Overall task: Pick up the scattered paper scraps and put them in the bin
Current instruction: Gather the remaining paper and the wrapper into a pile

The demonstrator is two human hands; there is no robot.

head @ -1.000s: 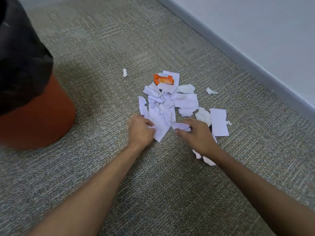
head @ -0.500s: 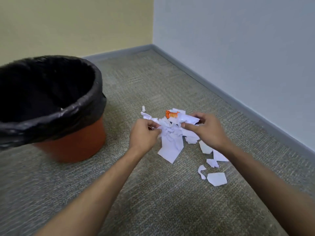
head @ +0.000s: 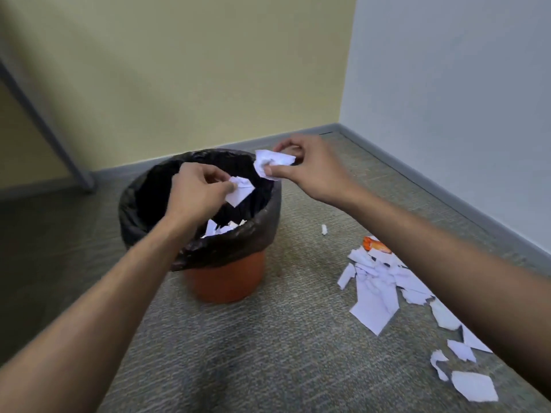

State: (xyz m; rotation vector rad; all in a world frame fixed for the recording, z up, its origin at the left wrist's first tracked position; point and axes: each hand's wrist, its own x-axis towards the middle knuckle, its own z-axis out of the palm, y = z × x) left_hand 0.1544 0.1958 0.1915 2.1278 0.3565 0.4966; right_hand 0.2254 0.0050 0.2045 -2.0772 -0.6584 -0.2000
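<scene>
Both our forearms reach out from the lower corners over the grey carpet (head: 268,353). Loose paper scraps (head: 375,296) lie scattered on it at our right, an orange wrapper (head: 376,245) at the heap's far edge. Farther on, our left hand (head: 196,190) hangs over the mouth of the bin (head: 229,281), pinching a white scrap (head: 242,192). Our right hand (head: 310,166) grips a crumpled wad (head: 269,162) just over the far rim. More scraps (head: 222,227) lie inside the black liner (head: 226,248). Beyond, grey skirting (head: 208,150) meets a yellow wall (head: 193,70).
</scene>
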